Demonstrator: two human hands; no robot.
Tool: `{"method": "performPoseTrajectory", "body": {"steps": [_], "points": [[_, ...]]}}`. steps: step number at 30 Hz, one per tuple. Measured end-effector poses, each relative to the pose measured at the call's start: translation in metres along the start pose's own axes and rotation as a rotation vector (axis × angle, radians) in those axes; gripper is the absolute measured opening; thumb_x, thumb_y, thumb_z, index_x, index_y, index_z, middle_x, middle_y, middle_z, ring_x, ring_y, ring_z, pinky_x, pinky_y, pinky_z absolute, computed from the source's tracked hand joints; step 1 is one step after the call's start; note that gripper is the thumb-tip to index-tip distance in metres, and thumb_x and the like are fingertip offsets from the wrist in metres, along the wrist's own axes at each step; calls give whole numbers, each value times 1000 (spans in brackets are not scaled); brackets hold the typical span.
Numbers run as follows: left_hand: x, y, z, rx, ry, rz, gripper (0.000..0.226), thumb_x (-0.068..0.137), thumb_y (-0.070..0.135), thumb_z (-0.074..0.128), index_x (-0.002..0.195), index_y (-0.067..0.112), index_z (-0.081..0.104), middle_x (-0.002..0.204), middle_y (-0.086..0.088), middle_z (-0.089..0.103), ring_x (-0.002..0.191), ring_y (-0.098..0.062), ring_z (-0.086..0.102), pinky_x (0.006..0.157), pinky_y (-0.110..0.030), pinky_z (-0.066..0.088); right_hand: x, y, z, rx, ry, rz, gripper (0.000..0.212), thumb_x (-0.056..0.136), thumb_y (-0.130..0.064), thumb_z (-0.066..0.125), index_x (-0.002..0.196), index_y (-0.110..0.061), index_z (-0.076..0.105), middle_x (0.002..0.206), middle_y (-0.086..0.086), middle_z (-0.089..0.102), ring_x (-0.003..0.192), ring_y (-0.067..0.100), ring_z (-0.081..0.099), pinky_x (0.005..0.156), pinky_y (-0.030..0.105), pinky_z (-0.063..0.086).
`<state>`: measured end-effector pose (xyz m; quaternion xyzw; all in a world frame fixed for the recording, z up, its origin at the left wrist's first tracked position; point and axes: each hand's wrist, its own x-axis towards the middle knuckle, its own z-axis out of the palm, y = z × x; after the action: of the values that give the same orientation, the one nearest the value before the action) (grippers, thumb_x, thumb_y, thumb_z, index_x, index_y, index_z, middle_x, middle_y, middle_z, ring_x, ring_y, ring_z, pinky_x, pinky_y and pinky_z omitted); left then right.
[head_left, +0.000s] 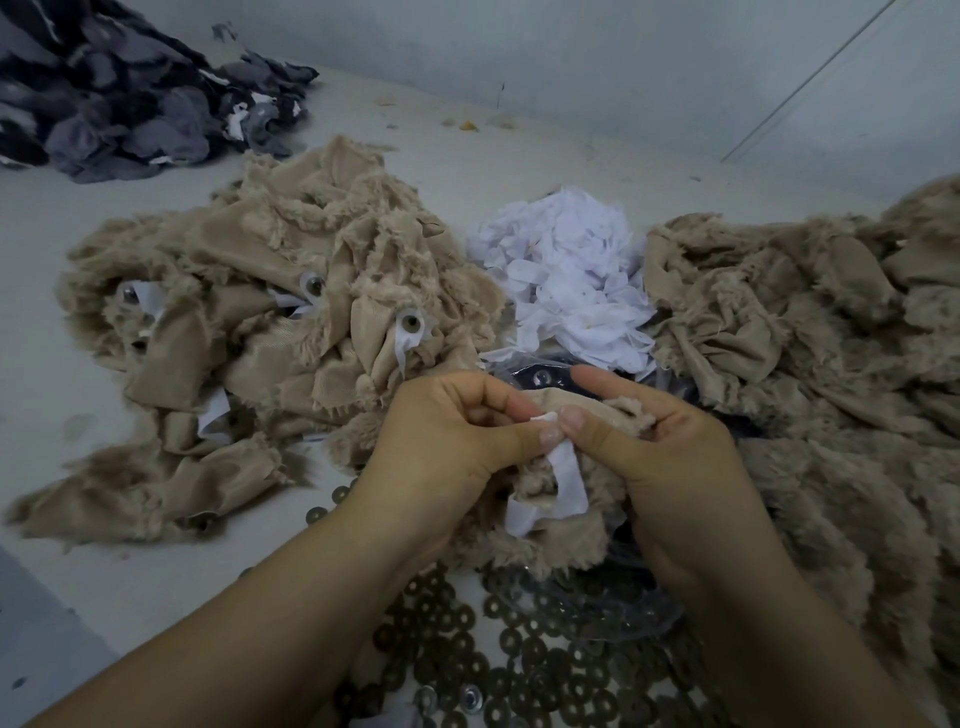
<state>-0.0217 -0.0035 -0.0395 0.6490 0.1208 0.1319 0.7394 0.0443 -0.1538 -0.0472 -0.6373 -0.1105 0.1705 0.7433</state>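
far left: grey fabric pile (130, 98). left: tan fur pile (260, 312). centre near: left hand (447, 436) and right hand (670, 457) both pinch a tan fur piece (550, 525) with white strip (563, 467), above washers (519, 649). right: more fur (805, 338).

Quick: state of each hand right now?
Left hand: closed, pinching the white strip on the beige plush piece.
Right hand: closed, gripping the beige plush piece.

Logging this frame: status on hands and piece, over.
Left hand and right hand pinch white strip on tan plush piece. Washers beneath; left plush pile, right plush pile alongside. Nothing blocking.
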Motion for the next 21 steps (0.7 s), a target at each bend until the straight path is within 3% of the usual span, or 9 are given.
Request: {"method": "performPoseTrajectory", "body": {"steps": [3, 7, 10, 13, 17, 21], "points": [[-1, 1, 0, 38, -8, 16, 22, 53, 22, 85, 68, 12, 74, 79, -31, 66, 66, -31, 63, 67, -40, 58, -2, -2, 0, -35, 17, -27, 54, 54, -31, 86, 107, -23, 77, 102, 4, 78, 96, 22, 75, 79, 32, 61], [-1, 1, -1, 39, -14, 19, 22, 53, 25, 85, 70, 15, 74, 78, -28, 68, 66, -30, 64, 64, -37, 57, -5, -2, 1, -113, 58, -120, 32, 71, -15, 85, 101, -24, 77, 88, 2, 79, 84, 19, 76, 69, 26, 61], [0, -1, -1, 4, -24, 15, 14, 60, 24, 82, 71, 17, 76, 74, -19, 72, 66, -25, 67, 66, -36, 59, -5, -2, 1, -126, 99, -160, 26, 76, -8, 82, 97, -23, 77, 84, -1, 79, 80, 16, 76, 65, 22, 60], [-1, -2, 0, -35, -20, -1, 4, 69, 18, 79, 70, 19, 76, 72, -13, 72, 65, -22, 66, 63, -32, 58, -5, -1, 3, -123, 121, -162, 25, 76, -8, 83, 94, -24, 78, 85, 0, 79, 80, 17, 76, 66, 25, 61], [-1, -5, 4, 14, 19, 29, 22, 79, 1, 76, 68, 21, 74, 72, -15, 71, 64, -22, 65, 62, -31, 57, -5, 1, 3, -154, 156, -177, 23, 76, -9, 83, 89, -28, 78, 82, -1, 78, 77, 17, 76, 64, 27, 61], [-2, -5, 9, 121, 92, 120, 18, 80, 1, 76, 70, 16, 72, 69, -9, 72, 64, -25, 68, 58, -27, 57, -8, -1, 5, -250, 194, -209, 20, 78, -13, 82, 88, -29, 77, 76, 1, 77, 72, 21, 75, 61, 35, 63]]}}
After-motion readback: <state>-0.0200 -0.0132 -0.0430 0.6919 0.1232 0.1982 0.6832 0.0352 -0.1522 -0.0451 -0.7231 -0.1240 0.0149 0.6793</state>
